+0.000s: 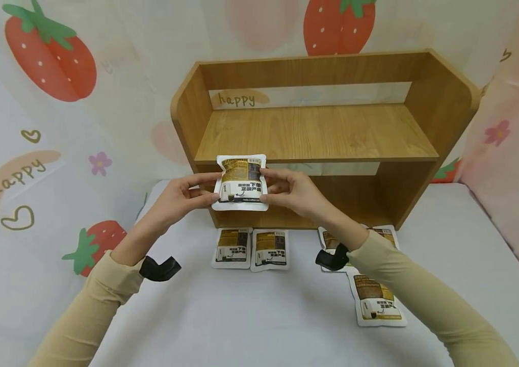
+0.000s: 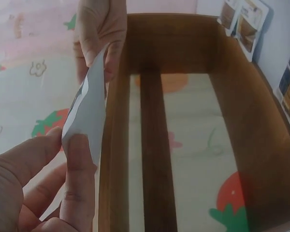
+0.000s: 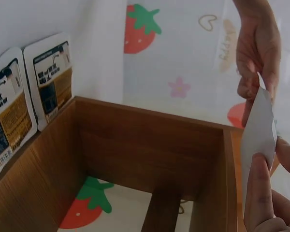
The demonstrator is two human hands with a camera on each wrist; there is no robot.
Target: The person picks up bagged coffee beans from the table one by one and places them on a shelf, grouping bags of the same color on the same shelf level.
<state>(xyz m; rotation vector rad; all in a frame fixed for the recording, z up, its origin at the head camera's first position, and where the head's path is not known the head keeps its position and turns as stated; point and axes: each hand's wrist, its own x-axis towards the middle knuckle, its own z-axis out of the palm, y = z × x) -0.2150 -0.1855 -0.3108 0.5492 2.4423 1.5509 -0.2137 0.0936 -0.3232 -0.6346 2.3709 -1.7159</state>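
Head view: left hand [image 1: 181, 196] and right hand [image 1: 293, 191] are pinching a pouch [image 1: 241, 183] before the shelf [image 1: 319, 132]; more pouches [image 1: 250, 248] are lying on the white table [image 1: 241, 316].

Left wrist: strawberry cloth [image 2: 34, 72] is hanging behind.

Right wrist: fingers [image 3: 258, 193] are gripping the pouch edge.

Both hands, left hand [image 1: 181, 196] and right hand [image 1: 293, 191], pinch one coffee pouch [image 1: 241, 182] upright before the wooden shelf [image 1: 319, 135]; more pouches [image 1: 250, 248] lie near on the table [image 1: 250, 316].
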